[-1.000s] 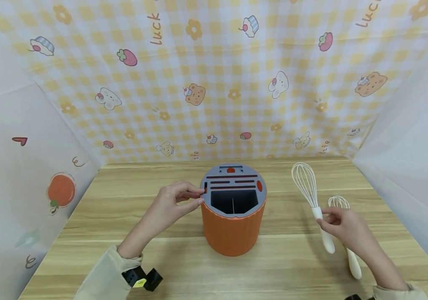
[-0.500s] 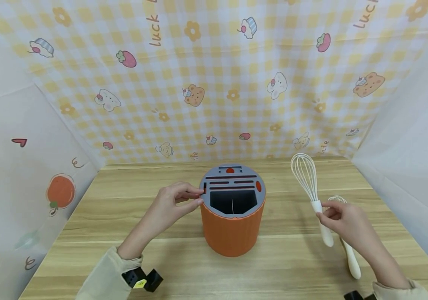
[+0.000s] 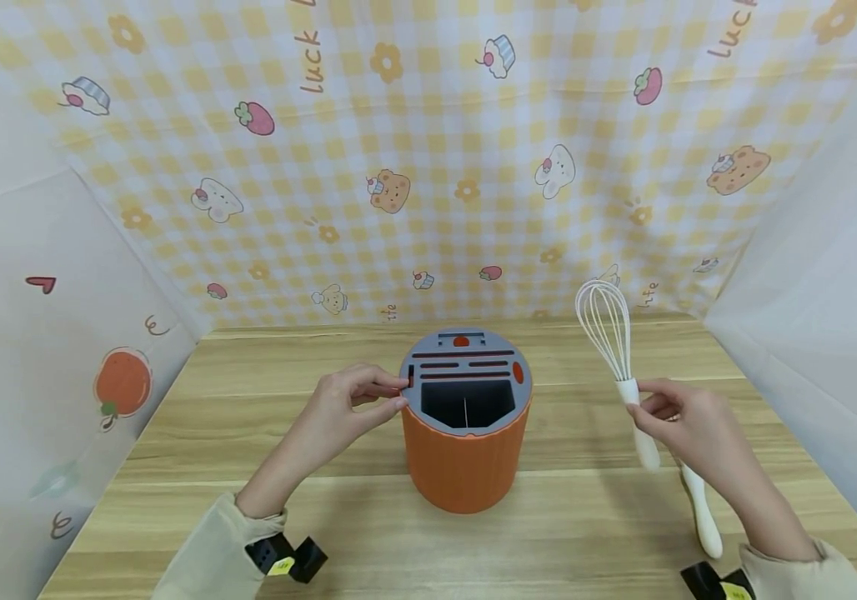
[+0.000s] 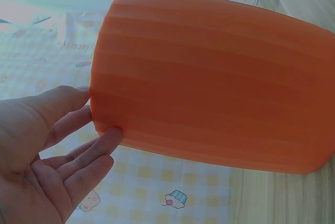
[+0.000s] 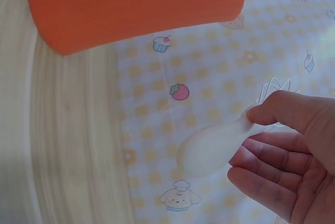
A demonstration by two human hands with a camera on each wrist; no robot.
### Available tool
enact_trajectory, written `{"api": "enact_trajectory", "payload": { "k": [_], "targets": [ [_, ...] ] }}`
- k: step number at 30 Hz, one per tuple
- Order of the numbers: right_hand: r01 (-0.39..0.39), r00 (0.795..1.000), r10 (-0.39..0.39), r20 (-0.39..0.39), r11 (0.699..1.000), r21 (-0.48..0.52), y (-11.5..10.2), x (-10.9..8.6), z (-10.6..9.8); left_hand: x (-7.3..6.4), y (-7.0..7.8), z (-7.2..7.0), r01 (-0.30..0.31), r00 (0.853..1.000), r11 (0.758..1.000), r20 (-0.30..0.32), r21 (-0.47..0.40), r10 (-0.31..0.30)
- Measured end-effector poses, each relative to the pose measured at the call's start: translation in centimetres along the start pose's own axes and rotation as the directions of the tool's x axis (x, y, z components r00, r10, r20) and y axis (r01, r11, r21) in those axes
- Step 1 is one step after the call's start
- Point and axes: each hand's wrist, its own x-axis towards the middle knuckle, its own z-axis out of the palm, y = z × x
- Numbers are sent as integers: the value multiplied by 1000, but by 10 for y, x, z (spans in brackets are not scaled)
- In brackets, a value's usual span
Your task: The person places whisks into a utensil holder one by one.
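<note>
A white whisk [image 3: 627, 387] is pinched between the thumb and fingers of my right hand [image 3: 687, 421], high on its handle. It tilts with its wire loops up, raised over the table to the right of the holder. In the right wrist view, the rounded handle end [image 5: 209, 150] points away from the hand. My left hand [image 3: 357, 408] touches the left rim of an orange utensil holder [image 3: 466, 467] with its fingertips. The holder stands upright under a grey slotted lid [image 3: 428, 396]. In the left wrist view, the fingers lie lightly against its ribbed wall.
A second whisk lies on the wooden table [image 3: 293, 500] beneath my right hand, its pale handle [image 3: 701, 508] showing and its loops hidden. A yellow checked cloth [image 3: 466, 225] hangs behind the table. White panels [image 3: 819, 317] enclose both sides.
My right hand has lifted the whisk up and slightly left, off the area of the second whisk. My left hand stays on the holder's rim.
</note>
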Motion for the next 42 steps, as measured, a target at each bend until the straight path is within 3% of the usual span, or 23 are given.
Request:
{"api": "enact_trajectory", "payload": {
  "k": [12, 42],
  "targets": [
    [50, 998, -51, -34, 999, -16, -16, 13, -6, 0, 0, 1, 5, 1000, 1000, 3, -10, -5],
    [181, 981, -174, -90, 981, 68, -68, 44, -5, 0, 2, 1, 1, 1000, 1000, -2, -12, -1]
  ]
}}
